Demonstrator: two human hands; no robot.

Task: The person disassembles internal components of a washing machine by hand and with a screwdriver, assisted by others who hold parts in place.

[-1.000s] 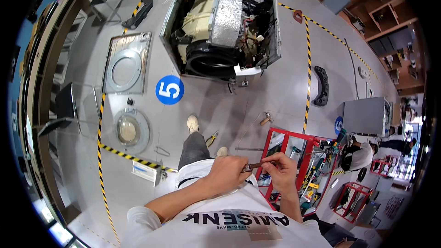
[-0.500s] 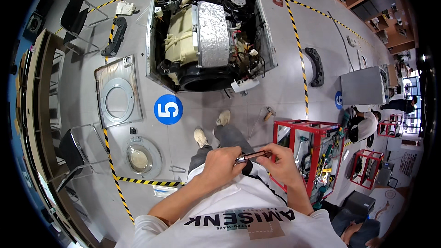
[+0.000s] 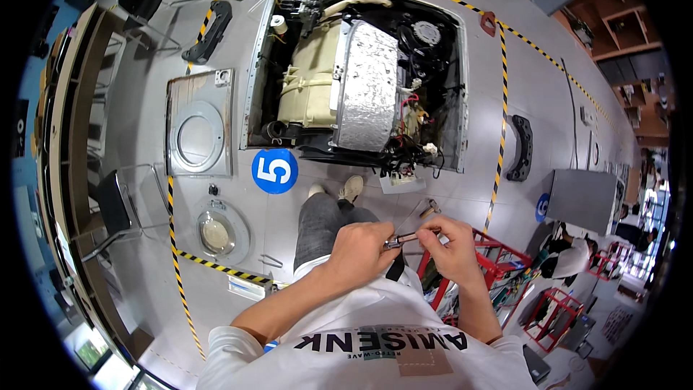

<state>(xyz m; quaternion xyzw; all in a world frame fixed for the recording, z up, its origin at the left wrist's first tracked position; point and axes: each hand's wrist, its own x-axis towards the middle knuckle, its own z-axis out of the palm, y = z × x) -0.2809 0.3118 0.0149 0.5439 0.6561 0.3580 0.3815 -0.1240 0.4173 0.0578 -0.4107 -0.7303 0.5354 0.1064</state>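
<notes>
In front of my waist, my left hand (image 3: pixel 359 251) is closed around one end of a slim metal tool (image 3: pixel 406 238). My right hand (image 3: pixel 450 251) pinches the other end between thumb and fingers. The tool looks like a narrow rod with a shiny silver section near the left hand; its exact kind does not show. Beyond my feet lies an opened washing machine (image 3: pixel 303 90), its beige tub, foil-covered sheet (image 3: pixel 368 87), hoses and loose wires exposed. Neither hand touches the machine.
To the left lie a detached front panel (image 3: pixel 222 133), a round door (image 3: pixel 242 235) and a dark curved weight (image 3: pixel 209 32). A red tool rack (image 3: pixel 498 256) stands close by my right arm. Another dark weight (image 3: pixel 520 148) rests beyond the striped tape. A person crouches at far right.
I have stepped closer to the washing machine, and it now fills more of the view. My hands still hold the metal tool between them.
</notes>
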